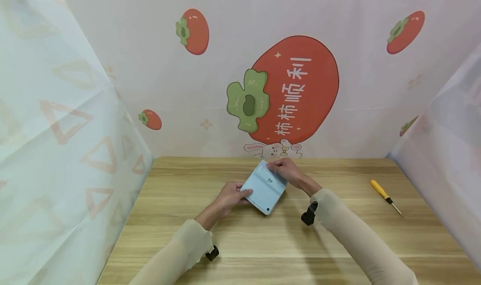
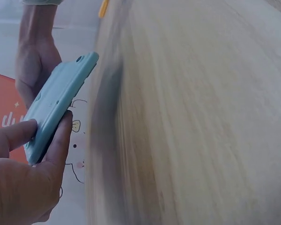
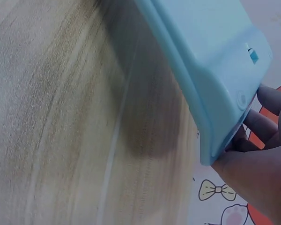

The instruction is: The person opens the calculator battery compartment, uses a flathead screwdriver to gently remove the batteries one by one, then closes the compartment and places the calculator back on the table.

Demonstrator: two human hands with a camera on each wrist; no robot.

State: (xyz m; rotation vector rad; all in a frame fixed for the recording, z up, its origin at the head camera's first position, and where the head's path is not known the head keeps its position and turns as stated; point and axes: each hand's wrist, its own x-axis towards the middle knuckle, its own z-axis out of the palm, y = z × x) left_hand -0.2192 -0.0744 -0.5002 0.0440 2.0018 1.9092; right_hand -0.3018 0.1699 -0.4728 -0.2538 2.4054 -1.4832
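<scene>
A light blue, flat plastic device (image 1: 264, 191) is tilted above the table, its back with a thicker raised end facing up. Its kind does not show. My left hand (image 1: 228, 199) grips the left edge, thumb on the back and fingers underneath. At the far, thicker end, my right hand (image 1: 288, 171) holds the edge between thumb and fingers. A small slot shows in the raised end of the device (image 3: 225, 70) in the right wrist view, and a dark round spot sits near its near corner. The side facing down is hidden.
A yellow-handled screwdriver (image 1: 380, 190) lies at the right of the wooden table (image 1: 180, 235), its tip toward the near right. Behind the table hangs a white printed backdrop (image 1: 150, 67) with persimmons, and similar sheets stand along both sides.
</scene>
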